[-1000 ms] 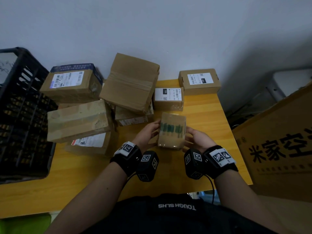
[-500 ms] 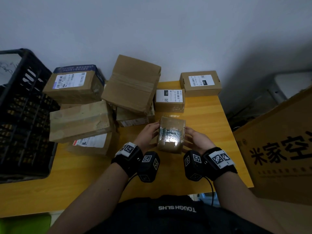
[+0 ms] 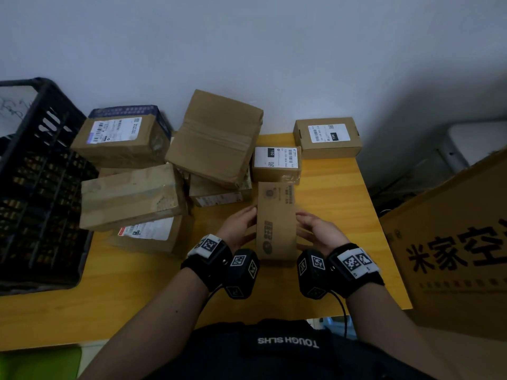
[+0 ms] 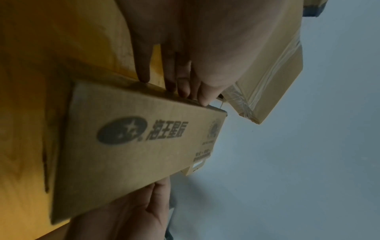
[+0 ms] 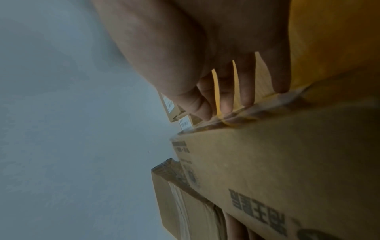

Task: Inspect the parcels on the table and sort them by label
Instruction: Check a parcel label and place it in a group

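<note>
Long brown printed cardboard parcel (image 3: 276,220) | on the yellow wooden table (image 3: 343,204) before the person | left hand (image 3: 241,229), right hand (image 3: 319,231) straight-fingered against its sides | no label seen, perhaps underneath | two labelled small boxes (image 3: 277,163) apart; heap (image 3: 131,196) unsorted

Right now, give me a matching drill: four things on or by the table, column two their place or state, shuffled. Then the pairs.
Things
1. printed box
2. black crate
3. box with the 150 label
4. big plain box

Place or state
A. tilted on top of the pile, no label showing
B. at the table's left end
C. between the left hand and the right hand
D. flat on the table, just behind the printed box

Pairs: 1-C, 2-B, 3-D, 4-A
</note>
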